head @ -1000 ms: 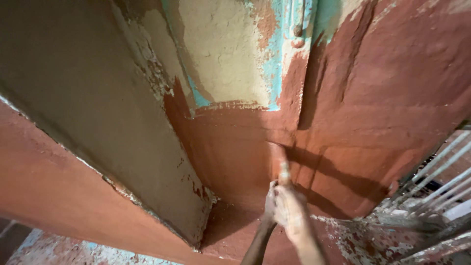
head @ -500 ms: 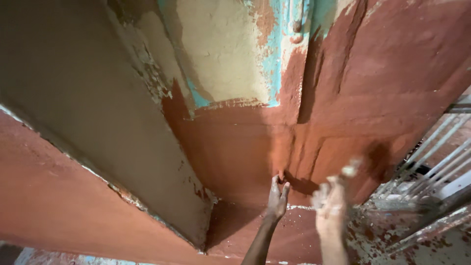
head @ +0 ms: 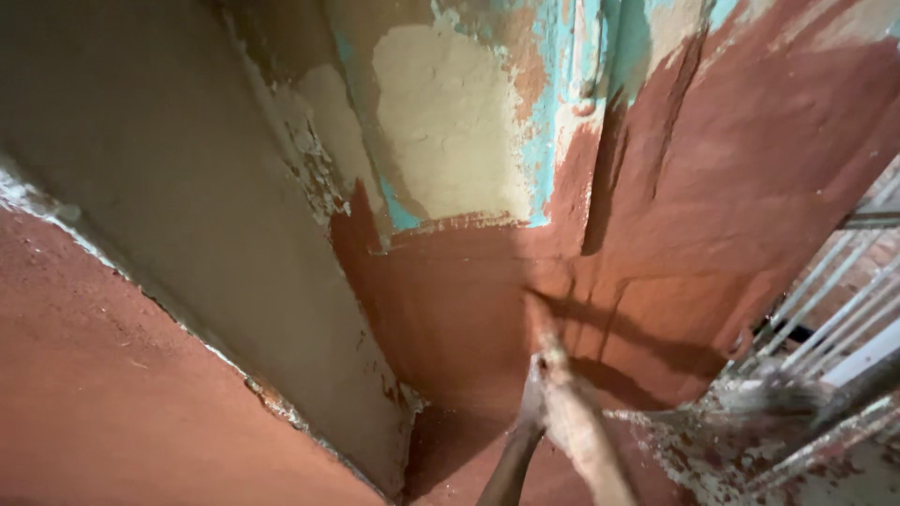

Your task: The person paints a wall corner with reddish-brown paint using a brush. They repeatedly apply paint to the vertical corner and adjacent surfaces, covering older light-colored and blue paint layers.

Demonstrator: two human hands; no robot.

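Note:
My two arms reach up from the bottom edge toward a corner of a wall painted red-brown (head: pixel 450 309). My right hand (head: pixel 555 370) is blurred with motion and looks closed around a thin, pale tool (head: pixel 538 319) whose tip touches the red-brown paint. My left hand (head: pixel 532 398) sits just below and behind the right hand, mostly hidden by it, so its fingers cannot be made out. Both hands are close to the inner corner, low on the wall.
A beige plaster patch (head: pixel 450 122) with flaking turquoise paint (head: pixel 548 141) lies above the red-brown band. A dull beige wall face (head: pixel 187 234) runs along the left. A paint-spattered metal railing (head: pixel 844 309) and a spattered ledge (head: pixel 712 450) stand at the right.
Half a second ago my right hand was out to the right, apart from the left. It has swung back to the left hand and the tool meets the wall again.

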